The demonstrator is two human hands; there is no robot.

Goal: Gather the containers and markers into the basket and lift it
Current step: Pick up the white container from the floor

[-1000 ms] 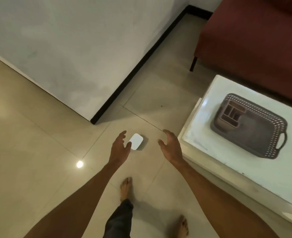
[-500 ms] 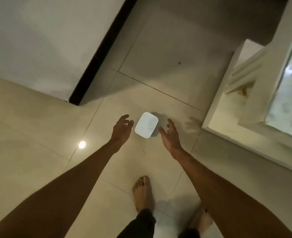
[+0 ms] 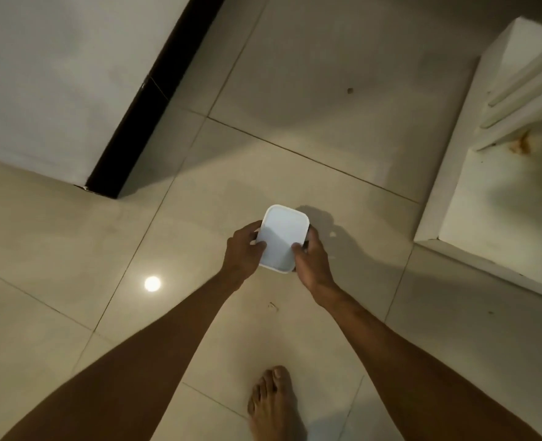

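A small white rectangular container (image 3: 283, 237) with a lid sits low over the tiled floor in the middle of the head view. My left hand (image 3: 243, 253) grips its left side, thumb on the lid. My right hand (image 3: 311, 261) grips its right side, thumb on the lid's near corner. Whether the container rests on the floor or is raised a little, I cannot tell. The basket and the markers are out of view.
The white table's base and leg (image 3: 473, 160) stand at the right edge. A wall corner with black skirting (image 3: 142, 109) is at the upper left. My bare foot (image 3: 272, 405) stands on the floor below the hands. A lamp's reflection (image 3: 152, 283) shines on the tiles.
Both hands have closed in from either side and taken hold of the white container. My head has bent lower, so the tabletop with the basket has left the view.
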